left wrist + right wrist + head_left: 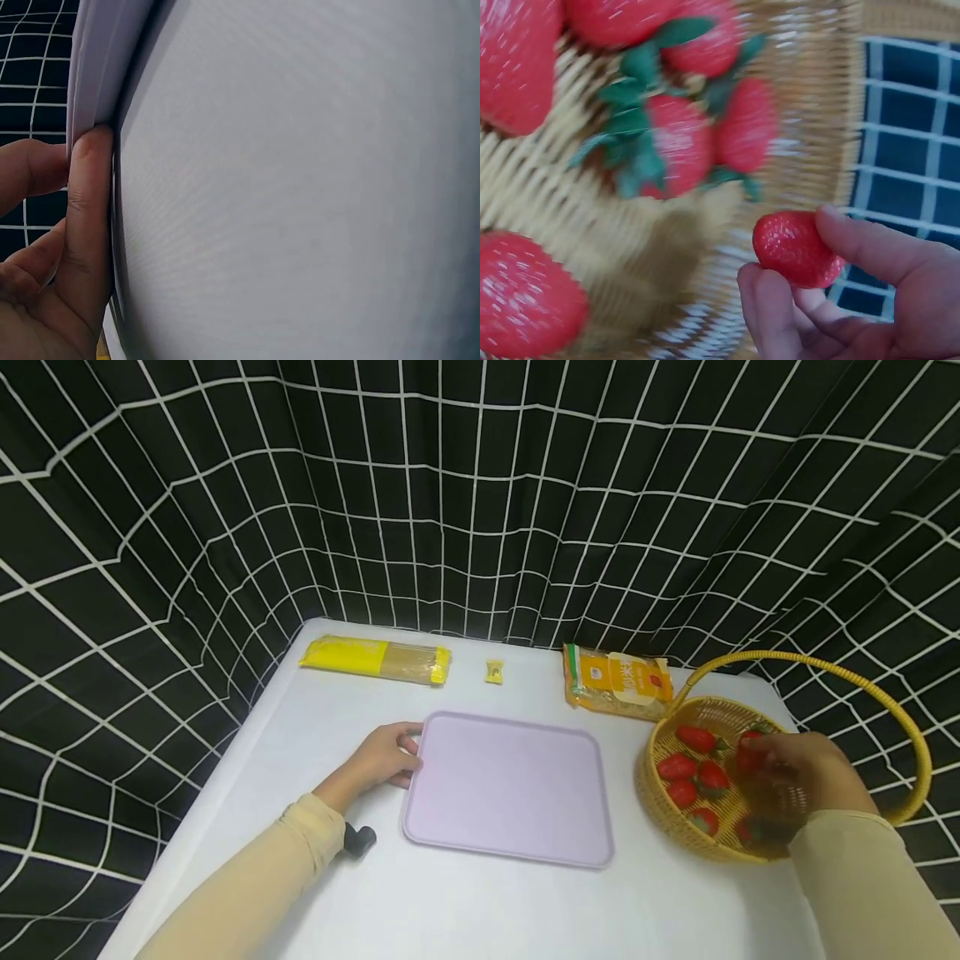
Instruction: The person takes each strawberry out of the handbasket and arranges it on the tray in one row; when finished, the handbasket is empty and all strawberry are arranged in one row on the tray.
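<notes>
My left hand pinches the left rim of a light purple tray, which lies on the table. In the left wrist view the tray's rim sits between fingers on either side of it. Over the yellow wicker basket at the right, my right hand holds a strawberry between thumb and fingers. Several more red strawberries with green leaves lie inside the basket. Part of the basket's right side is hidden behind the right hand and sleeve.
Along the table's back edge lie a yellow packet of noodles, a small yellow wrapped piece and an orange grain bag. The basket's tall handle arches up at the right. A black grid curtain surrounds the white table.
</notes>
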Tool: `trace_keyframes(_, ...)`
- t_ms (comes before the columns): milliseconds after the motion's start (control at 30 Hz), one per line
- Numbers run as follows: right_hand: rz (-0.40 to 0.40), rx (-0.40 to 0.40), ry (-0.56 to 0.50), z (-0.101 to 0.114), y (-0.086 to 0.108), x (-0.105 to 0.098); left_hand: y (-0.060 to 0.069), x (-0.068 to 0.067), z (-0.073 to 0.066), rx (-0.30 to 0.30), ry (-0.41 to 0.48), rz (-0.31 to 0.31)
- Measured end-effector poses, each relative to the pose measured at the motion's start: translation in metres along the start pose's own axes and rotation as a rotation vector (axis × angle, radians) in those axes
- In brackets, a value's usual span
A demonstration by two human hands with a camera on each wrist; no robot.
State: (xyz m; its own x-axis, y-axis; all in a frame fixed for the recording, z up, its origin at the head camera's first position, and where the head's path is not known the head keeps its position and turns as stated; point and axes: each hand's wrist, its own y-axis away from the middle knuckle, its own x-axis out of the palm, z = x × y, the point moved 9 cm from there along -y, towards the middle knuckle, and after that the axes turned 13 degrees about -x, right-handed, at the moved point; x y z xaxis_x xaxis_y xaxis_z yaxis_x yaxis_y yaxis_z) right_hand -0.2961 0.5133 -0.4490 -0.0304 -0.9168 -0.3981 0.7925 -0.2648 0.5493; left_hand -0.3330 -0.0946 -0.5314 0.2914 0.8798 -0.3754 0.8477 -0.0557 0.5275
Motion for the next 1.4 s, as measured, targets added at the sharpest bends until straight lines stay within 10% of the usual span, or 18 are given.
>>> trace_keyframes(300, 0.233, -0.410, 0.280, 0.085, 0.051, 0.068, 0.000, -0.004, -0.002, 0.019, -0.008, -0.010)
trace_keyframes(500, 0.305, -0.595, 0.341, 0.118, 0.070, 0.199, -0.004, 0.004, 0.002, 0.026, 0.010, 0.011)
trace_keyframes(800, 0.291, -0.539, 0.271, 0.135, 0.035, 0.382, -0.006, 0.005, 0.004, 0.036, 0.036, 0.007)
trace_keyframes(1400, 0.157, -0.630, 0.454, 0.151, 0.034, 0.441, -0.004, 0.000, -0.001, 0.029, 0.009, 0.013)
